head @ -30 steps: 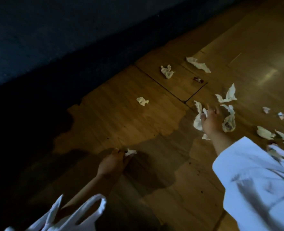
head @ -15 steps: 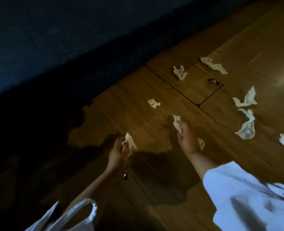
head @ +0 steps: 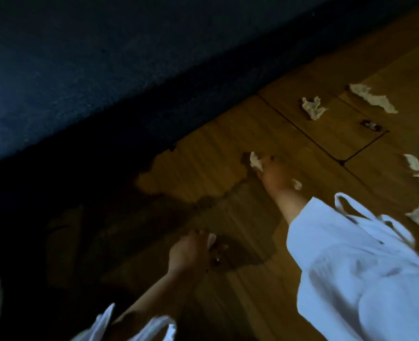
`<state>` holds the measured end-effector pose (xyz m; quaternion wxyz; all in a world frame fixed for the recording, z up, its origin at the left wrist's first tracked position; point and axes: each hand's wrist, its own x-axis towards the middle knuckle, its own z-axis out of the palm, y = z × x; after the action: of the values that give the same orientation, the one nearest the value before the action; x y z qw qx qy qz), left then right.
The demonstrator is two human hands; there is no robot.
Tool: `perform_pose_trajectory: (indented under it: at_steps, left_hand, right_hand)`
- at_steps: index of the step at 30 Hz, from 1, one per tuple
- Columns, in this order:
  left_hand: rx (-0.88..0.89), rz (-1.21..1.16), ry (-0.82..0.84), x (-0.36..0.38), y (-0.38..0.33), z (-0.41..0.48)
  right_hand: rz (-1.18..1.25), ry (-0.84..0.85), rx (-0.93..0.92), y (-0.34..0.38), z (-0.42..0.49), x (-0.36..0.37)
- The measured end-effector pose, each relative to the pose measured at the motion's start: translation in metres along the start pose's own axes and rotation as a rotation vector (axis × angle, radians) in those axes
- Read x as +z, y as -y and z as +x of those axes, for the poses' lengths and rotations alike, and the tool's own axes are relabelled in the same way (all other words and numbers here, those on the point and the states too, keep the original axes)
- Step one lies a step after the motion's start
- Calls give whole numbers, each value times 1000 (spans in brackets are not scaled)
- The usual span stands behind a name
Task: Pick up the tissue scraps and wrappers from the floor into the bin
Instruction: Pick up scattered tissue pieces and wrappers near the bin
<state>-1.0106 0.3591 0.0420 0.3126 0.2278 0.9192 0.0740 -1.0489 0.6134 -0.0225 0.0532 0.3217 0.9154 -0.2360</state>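
Head view, wooden floor (head: 228, 148) filling the right side, white sleeve (head: 363, 267) reaching in lower right, right hand (head: 273, 177) at centre gripping a crumpled tissue (head: 255, 162), left hand (head: 186, 252) below pinching a small scrap (head: 211, 239), loose scraps (head: 313, 108) and a dark wrapper (head: 371, 124) lying upper right.

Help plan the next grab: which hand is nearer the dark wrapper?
Right. The right hand, gripping tissue, is lower left of the wrapper; the left hand, holding a scrap, is farther back.
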Motion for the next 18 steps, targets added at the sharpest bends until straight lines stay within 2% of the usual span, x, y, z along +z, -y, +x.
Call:
perform_pose_trajectory:
  at_steps: [2,6,8,10,12,14,15,18]
  left_hand:
    - [0,175,-35,18,0,3]
    - [51,322,-138,29,4,3]
    - [91,324,-129,29,8,4]
    - [54,132,-113,28,9,6]
    - [-42,-264,-100,17,9,0]
    - [-107,-672,-76,0,10,-15]
    - [-101,-788,-86,-11,11,-26]
    - [-30,-843,-192,-55,20,-70]
  right_hand:
    - [-115,7,-53,-6,-24,5]
    - [-348,55,-278,-27,-83,3]
    - [-354,121,-301,-35,-100,1]
    - [-131,117,-194,-37,-112,2]
    - [231,89,-38,-26,-129,-3]
    - [507,131,66,-3,-148,-17]
    - [578,174,59,12,-158,-26]
    - [673,297,-88,73,-184,-59]
